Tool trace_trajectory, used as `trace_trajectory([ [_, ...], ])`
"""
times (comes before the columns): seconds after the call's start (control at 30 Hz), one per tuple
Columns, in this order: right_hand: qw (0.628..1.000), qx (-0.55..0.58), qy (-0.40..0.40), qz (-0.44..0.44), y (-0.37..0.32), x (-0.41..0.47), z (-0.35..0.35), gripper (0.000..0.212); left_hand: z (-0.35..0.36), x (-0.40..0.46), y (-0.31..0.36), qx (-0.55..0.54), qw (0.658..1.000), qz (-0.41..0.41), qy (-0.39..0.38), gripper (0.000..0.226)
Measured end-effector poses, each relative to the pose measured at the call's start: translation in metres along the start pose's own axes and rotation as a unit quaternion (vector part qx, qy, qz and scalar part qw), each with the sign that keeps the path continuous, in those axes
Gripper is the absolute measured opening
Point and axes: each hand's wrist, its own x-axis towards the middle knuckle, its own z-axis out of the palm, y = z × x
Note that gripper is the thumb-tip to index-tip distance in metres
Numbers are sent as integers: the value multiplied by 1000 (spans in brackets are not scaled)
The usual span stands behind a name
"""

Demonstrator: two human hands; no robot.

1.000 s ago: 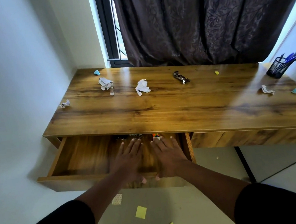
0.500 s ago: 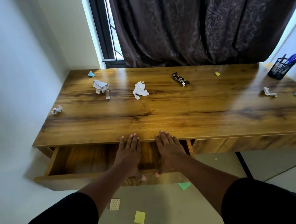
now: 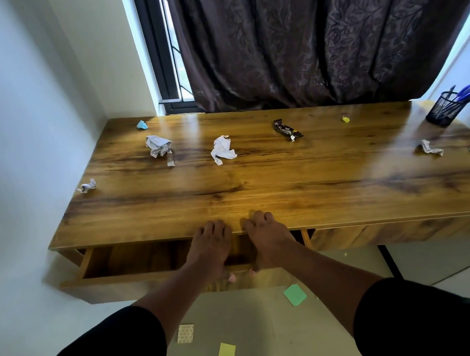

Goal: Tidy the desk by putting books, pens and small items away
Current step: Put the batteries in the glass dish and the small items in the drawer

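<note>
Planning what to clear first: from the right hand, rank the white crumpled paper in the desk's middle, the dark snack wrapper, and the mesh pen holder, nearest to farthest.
From the right hand, head view:
1. White crumpled paper, mid-desk, up and slightly left.
2. Dark snack wrapper, toward the back, slightly right.
3. Mesh pen holder, far right back corner.

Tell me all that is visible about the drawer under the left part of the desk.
The drawer is wood-grained brown like the desk, with a plain front panel and no visible handle. It stands partly open, most of it already under the desktop. What shows of its inside is bare and shadowed. The left hand and the right hand rest over its front edge, thumbs on the front panel, fingers reaching the desktop edge.
</note>
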Motion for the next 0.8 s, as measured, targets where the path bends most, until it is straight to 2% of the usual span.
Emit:
trace_trajectory([
  [0.23, 1000, 7, 26, 11, 2, 1, -2, 100, 1, 7, -7, -9, 999, 6, 32, 105],
  [0.6, 999, 11, 42, 27, -3, 1, -7, 81, -10, 12, -6, -9, 1000, -5, 30, 95],
  [0.8, 998, -19, 50, 24, -5, 6, -12, 65, -13, 13, -9, 19, 999, -3, 34, 80],
])
